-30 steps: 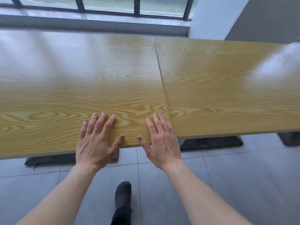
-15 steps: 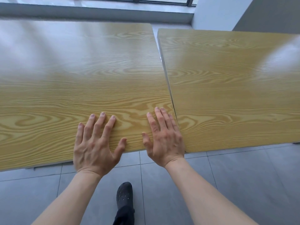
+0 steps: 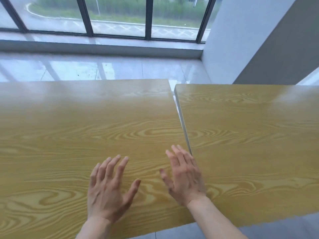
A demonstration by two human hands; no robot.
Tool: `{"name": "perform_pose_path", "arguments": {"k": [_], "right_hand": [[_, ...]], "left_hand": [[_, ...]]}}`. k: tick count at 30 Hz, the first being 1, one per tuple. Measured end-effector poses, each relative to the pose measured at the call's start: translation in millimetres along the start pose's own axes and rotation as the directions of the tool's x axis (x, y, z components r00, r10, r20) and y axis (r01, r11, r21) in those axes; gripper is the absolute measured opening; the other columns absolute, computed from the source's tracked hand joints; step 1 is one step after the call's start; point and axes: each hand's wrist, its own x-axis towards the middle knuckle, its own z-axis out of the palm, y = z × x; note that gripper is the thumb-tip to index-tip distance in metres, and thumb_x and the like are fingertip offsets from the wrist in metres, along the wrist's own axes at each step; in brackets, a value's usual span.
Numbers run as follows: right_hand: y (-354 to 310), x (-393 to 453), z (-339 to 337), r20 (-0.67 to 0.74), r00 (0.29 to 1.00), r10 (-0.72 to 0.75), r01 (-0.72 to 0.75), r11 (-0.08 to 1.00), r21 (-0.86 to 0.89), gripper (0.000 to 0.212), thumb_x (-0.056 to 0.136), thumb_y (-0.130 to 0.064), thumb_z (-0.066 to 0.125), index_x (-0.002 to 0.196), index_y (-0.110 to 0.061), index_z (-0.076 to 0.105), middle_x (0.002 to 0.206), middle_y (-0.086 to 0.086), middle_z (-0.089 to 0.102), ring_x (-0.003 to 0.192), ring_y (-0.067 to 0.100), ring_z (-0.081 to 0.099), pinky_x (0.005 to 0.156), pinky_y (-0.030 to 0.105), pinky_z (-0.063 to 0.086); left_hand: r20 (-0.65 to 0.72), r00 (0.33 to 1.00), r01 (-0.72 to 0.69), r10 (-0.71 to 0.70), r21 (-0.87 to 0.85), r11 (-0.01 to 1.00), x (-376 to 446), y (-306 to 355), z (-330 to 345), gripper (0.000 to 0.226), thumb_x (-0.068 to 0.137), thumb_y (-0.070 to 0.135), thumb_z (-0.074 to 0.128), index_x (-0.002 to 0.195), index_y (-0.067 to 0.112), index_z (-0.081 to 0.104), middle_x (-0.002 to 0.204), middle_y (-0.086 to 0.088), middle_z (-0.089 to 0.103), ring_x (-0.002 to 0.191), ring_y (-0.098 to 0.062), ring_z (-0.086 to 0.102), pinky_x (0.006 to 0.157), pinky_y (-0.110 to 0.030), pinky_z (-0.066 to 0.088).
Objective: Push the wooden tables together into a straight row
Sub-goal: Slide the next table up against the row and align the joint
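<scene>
Wooden left tabletop meets the right tabletop near the person but gapes at the far end, so both hands, left hand and right hand, fingers spread flat and grasping nothing, should swing its far corner rightward.

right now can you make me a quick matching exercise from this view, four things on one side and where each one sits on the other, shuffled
Things:
1. left hand
2. right hand
3. right table
4. window

Places:
A. far end of the room, beyond both tabletops
B. over the left table, fingers spread, away from the seam
C. right of the narrow gap, its far edge nearer than its neighbour's
D. over the left table's right edge, by the seam

Pairs: 1-B, 2-D, 3-C, 4-A
</scene>
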Motion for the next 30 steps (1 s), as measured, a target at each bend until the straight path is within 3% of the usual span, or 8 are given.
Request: {"name": "perform_pose_path", "arguments": {"k": [5,9,17,20,23,25,27,30], "right_hand": [[-18.7,98.2,-19.4,0.071,0.997,-0.021,0.019,1.000,0.023,0.073,0.101,-0.060,0.025,0.157,-0.015,0.038,0.166,0.010,0.034,0.157,0.025,0.022,0.129,0.040,0.013],[-17.2,179.1,-18.8,0.118,0.992,-0.037,0.032,0.999,0.040,0.070,0.105,-0.056,0.032,0.162,-0.016,0.025,0.171,0.009,0.020,0.160,0.022,0.009,0.130,0.038,0.004],[3.7,340.7,2.4,0.177,0.981,-0.076,0.075,0.997,0.011,0.075,0.105,-0.060,0.031,0.163,-0.014,0.021,0.172,0.010,0.015,0.160,0.025,0.007,0.127,0.038,0.000],[9.4,386.4,17.4,0.199,0.977,-0.071,0.071,0.997,0.004,0.079,0.103,-0.064,0.029,0.163,-0.014,0.021,0.172,0.011,0.016,0.160,0.026,0.006,0.129,0.041,0.002],[11.1,424.5,29.6,0.232,0.971,-0.056,0.058,0.998,0.000,0.079,0.102,-0.067,0.028,0.162,-0.015,0.023,0.169,0.012,0.025,0.158,0.027,0.014,0.130,0.043,0.007],[12.1,441.3,35.3,0.285,0.958,-0.032,0.039,0.999,-0.017,0.075,0.103,-0.067,0.024,0.156,-0.016,0.037,0.155,0.012,0.048,0.147,0.030,0.037,0.125,0.044,0.020],[14.2,447.1,41.3,0.310,0.951,-0.007,0.028,0.998,-0.063,0.070,0.103,-0.067,0.021,0.134,-0.016,0.057,0.127,0.009,0.066,0.119,0.031,0.056,0.109,0.045,0.036],[18.0,446.0,47.3,0.213,0.977,-0.003,0.015,0.998,-0.058,0.064,0.102,-0.068,0.023,0.097,-0.016,0.060,0.096,0.006,0.068,0.087,0.026,0.055,0.095,0.045,0.043]], "left_hand": [[-0.038,0.999,0.023,-0.022,0.013,1.000,121.6,-30.1,-33.3,0.076,0.089,0.073,0.038,0.149,0.028,0.047,0.153,-0.006,0.049,0.144,-0.032,0.040,0.122,-0.051,0.025],[-0.021,0.999,0.042,-0.042,0.032,0.999,207.9,-47.1,-39.6,0.075,0.090,0.074,0.034,0.151,0.031,0.041,0.158,-0.005,0.045,0.147,-0.030,0.036,0.125,-0.048,0.019],[0.038,0.988,0.147,-0.150,0.061,0.987,344.2,-78.9,-16.4,0.075,0.092,0.078,0.035,0.154,0.036,0.034,0.166,0.002,0.032,0.151,-0.030,0.027,0.124,-0.048,0.019],[0.096,0.980,0.168,-0.173,0.063,0.984,385.5,-91.9,0.2,0.076,0.092,0.076,0.037,0.157,0.037,0.029,0.168,0.003,0.027,0.156,-0.028,0.017,0.126,-0.045,0.012],[0.126,0.981,0.143,-0.149,0.058,0.988,420.9,-106.3,12.0,0.082,0.090,0.083,0.029,0.157,0.036,0.030,0.166,0.001,0.033,0.154,-0.029,0.023,0.127,-0.046,0.014],[0.207,0.969,0.124,-0.137,0.076,0.989,439.2,-113.0,20.2,0.083,0.089,0.085,0.026,0.155,0.035,0.037,0.161,-0.001,0.042,0.150,-0.029,0.031,0.124,-0.046,0.019],[0.278,0.951,0.102,-0.135,0.127,0.987,445.5,-114.4,28.8,0.086,0.084,0.089,0.017,0.143,0.036,0.051,0.148,-0.001,0.056,0.140,-0.030,0.046,0.116,-0.048,0.030],[0.270,0.948,0.118,-0.169,0.197,0.973,449.2,-108.5,35.2,0.077,0.087,0.087,0.018,0.117,0.033,0.065,0.121,-0.005,0.071,0.117,-0.034,0.060,0.096,-0.047,0.037]]}}
